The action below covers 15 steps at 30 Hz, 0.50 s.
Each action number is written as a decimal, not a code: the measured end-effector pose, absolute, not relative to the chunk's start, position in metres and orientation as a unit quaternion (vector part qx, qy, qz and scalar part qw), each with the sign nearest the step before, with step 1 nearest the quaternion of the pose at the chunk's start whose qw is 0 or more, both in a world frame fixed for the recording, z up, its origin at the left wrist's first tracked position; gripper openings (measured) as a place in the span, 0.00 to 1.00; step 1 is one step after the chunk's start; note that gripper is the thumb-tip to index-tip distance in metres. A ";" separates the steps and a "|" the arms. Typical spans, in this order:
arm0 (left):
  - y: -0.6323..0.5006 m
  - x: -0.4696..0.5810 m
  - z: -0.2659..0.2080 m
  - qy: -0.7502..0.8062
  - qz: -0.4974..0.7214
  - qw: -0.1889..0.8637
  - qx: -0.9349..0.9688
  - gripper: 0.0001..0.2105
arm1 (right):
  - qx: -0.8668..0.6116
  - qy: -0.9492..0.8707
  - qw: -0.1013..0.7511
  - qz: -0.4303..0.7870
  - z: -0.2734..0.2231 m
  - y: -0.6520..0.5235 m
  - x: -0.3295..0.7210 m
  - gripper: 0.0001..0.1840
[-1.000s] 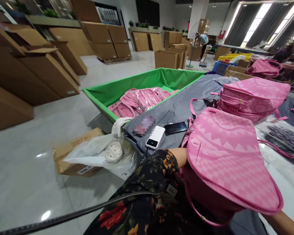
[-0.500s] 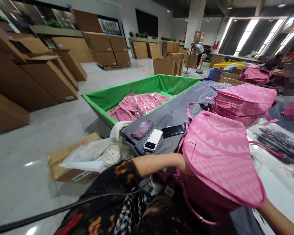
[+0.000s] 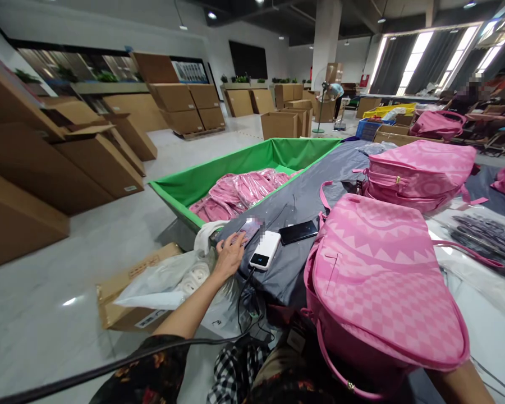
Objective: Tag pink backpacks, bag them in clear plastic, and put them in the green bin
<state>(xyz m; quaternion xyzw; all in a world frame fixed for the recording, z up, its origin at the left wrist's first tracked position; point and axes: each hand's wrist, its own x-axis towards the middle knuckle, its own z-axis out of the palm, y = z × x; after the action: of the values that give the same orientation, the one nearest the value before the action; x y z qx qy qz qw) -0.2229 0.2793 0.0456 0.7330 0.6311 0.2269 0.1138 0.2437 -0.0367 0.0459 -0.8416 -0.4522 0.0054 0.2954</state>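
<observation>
My left hand [image 3: 230, 255] reaches out to a phone [image 3: 249, 229] on the grey-covered table, its fingers slightly spread and resting on the phone's near edge. Just right of that phone sits a white power bank [image 3: 265, 251] with a cable plugged in. A dark phone [image 3: 298, 232] lies beyond it. In front of me stands a pink patterned backpack [image 3: 387, 280], its top flap facing up. My right forearm [image 3: 460, 384] passes under the backpack's right side, and the backpack hides the hand itself.
Behind it rests another pink backpack [image 3: 421, 174]. A green fabric bin [image 3: 185, 182] holds plastic-wrapped pink items [image 3: 239, 193]. At the left are a carton [image 3: 122, 308] with plastic bags and a black cable [image 3: 109, 367]. Cardboard boxes [image 3: 96, 168] stand farther back.
My left hand has come away from the pink backpack and moved left onto the phone. The backpack stays in front of me, with my right arm still at its right side.
</observation>
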 end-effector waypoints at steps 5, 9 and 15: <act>0.286 -0.215 0.026 0.621 0.199 0.094 0.752 0.25 | -0.834 -0.460 0.304 0.019 0.041 -0.048 0.252 0.25; 0.299 -0.226 0.021 0.649 0.197 0.084 0.730 0.25 | -0.827 -0.465 0.316 0.020 0.036 -0.050 0.265 0.30; 0.309 -0.245 0.027 0.689 0.207 0.056 0.693 0.25 | -0.815 -0.472 0.336 0.012 0.029 -0.053 0.271 0.33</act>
<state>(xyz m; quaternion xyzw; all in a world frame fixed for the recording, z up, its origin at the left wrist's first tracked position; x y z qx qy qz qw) -0.2447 0.3091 0.0272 0.6928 0.6886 0.2069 0.0563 0.2710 -0.0529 0.0294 -0.8147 -0.4723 0.0124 0.3362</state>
